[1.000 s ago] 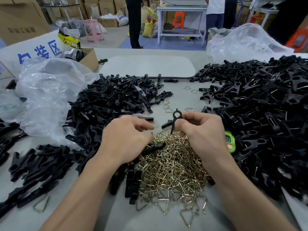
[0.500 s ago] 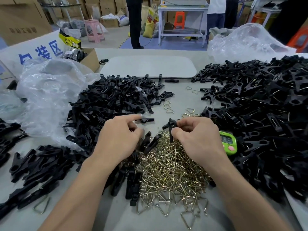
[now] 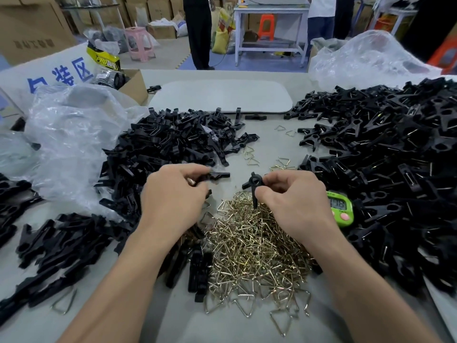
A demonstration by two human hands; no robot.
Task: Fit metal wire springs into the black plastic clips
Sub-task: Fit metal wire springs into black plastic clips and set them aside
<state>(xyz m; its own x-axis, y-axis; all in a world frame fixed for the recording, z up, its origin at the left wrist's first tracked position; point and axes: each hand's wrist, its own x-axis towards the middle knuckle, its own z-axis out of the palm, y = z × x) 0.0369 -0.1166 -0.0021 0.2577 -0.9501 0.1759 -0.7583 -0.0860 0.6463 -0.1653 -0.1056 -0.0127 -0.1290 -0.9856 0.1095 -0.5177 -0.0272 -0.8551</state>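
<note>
Above the wire spring pile (image 3: 252, 246), toward the tabletop's (image 3: 268, 147) near edge, the right hand (image 3: 294, 203) pinches a crossed black clip (image 3: 253, 185) upright. The left hand (image 3: 173, 196) pinches a clip half (image 3: 218, 175). The next move likely calls for picking and seating a spring.

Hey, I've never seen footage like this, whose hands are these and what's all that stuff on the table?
No machine here: a camera worn on a person's head looks down at their two bare hands. On the grey table lie a heap of wire springs, piles of black plastic clips either side, a clear plastic bag and a green timer. The left hand grips one black clip piece; the right hand pinches a second clip above the springs.
</note>
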